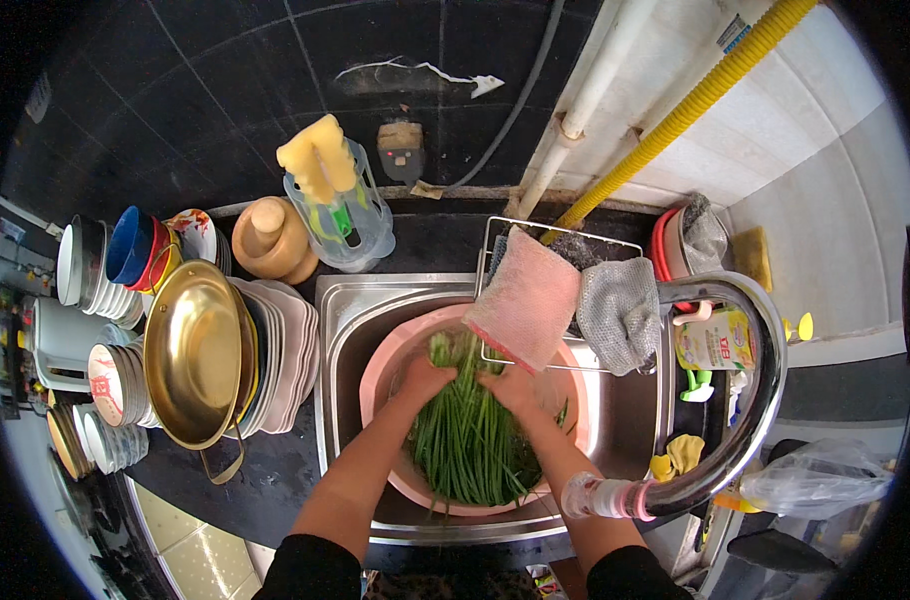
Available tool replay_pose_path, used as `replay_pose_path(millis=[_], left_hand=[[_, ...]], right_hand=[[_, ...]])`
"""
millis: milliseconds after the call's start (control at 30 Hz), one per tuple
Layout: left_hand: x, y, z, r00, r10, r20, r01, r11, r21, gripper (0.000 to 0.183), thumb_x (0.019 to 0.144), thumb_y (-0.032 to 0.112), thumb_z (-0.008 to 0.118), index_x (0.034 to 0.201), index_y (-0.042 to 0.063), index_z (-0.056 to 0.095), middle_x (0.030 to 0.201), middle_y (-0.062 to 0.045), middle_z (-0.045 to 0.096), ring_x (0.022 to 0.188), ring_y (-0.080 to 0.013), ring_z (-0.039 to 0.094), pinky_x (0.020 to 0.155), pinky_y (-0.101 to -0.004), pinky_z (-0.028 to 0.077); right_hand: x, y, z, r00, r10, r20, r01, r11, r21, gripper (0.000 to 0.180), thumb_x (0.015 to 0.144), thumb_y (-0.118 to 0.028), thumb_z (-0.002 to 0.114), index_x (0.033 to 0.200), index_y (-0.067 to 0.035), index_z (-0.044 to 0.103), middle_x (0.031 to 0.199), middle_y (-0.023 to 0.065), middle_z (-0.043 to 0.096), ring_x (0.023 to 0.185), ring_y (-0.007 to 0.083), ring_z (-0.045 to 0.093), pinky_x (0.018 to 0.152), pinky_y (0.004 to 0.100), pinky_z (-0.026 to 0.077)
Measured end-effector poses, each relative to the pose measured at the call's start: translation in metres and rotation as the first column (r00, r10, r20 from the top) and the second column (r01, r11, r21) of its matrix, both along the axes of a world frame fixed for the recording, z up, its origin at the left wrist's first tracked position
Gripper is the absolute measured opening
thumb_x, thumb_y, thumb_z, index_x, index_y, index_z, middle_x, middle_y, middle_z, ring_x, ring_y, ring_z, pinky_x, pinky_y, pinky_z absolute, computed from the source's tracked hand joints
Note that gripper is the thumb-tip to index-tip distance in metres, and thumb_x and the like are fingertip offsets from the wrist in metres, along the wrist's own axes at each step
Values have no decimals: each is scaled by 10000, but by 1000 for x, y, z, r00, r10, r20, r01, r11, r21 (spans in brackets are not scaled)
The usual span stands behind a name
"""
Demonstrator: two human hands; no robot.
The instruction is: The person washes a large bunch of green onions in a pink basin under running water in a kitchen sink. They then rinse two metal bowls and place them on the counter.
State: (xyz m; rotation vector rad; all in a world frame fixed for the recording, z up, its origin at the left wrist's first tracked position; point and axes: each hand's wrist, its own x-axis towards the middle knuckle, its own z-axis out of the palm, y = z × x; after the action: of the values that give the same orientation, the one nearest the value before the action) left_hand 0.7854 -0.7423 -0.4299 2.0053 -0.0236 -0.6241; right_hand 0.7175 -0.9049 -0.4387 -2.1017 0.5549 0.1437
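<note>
A bunch of long green leafy stalks, likely chives (474, 435), lies in a pink plastic basin (377, 394), with water around it. The basin stands in a stainless steel sink (345, 322). My left hand (427, 376) holds the bunch from its left side, near the paler upper ends. On the opposite side my right hand (511, 386) grips the same bunch. The fingertips of both hands are partly hidden among the stalks. A pink mesh cloth (530, 300) overhangs the far right of the basin.
A wire rack (560, 226) over the sink carries the pink cloth and a grey mesh cloth (620, 315). The curved chrome faucet (770, 360) arches at right, its nozzle above my right forearm. Stacked plates (290, 352), a gold pan (192, 352) and a wooden mortar (264, 247) stand left.
</note>
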Motion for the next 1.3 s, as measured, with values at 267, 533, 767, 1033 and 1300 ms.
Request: replay_pose_path(millis=[267, 533, 767, 1033, 1300], left_hand=[[0, 19, -8, 906, 184, -381, -301, 913, -276, 530, 623, 77, 664, 1122, 5, 502, 993, -106, 585, 843, -204, 571, 717, -327, 463], [-23, 31, -45, 858, 117, -500, -243, 950, -194, 527, 614, 135, 721, 1074, -27, 520, 939, -126, 601, 810, -209, 584, 694, -328, 472], [-31, 34, -79, 950, 254, -184, -244, 967, 73, 560, 599, 277, 762, 1018, -38, 566, 980, -162, 597, 862, -228, 589, 737, -326, 468], [-40, 22, -13, 770, 43, -636, -187, 969, -160, 654, 586, 349, 782, 1073, -23, 552, 1024, -145, 591, 862, -235, 595, 741, -316, 472], [-45, 41, 52, 743, 102, -662, -478, 773, -417, 463, 676, 97, 704, 1094, 7, 527, 981, -100, 596, 874, -206, 585, 736, -326, 476]], right_hand=[[-6, 2, -1, 945, -325, 18, 307, 909, 282, 458, 636, -72, 631, 1077, 7, 535, 1021, 114, 588, 964, 253, 527, 836, 325, 389], [-25, -13, -32, 905, -383, 184, 289, 874, 391, 537, 656, -120, 702, 1121, 23, 476, 1105, 123, 536, 1024, 242, 490, 876, 326, 368], [-20, 29, 11, 963, -212, 164, 184, 968, 171, 778, 600, -170, 758, 1232, 1, 338, 1149, 161, 481, 1082, 268, 443, 934, 369, 334], [-27, 37, 40, 856, -222, -467, 478, 685, 550, 832, 703, -474, 643, 1321, -42, 292, 1231, 183, 438, 1209, 241, 337, 984, 388, 270], [-34, 30, 67, 988, -65, -137, 149, 568, 809, 723, 697, 12, 601, 1328, -48, 252, 1110, 120, 523, 943, 203, 537, 787, 287, 451]])
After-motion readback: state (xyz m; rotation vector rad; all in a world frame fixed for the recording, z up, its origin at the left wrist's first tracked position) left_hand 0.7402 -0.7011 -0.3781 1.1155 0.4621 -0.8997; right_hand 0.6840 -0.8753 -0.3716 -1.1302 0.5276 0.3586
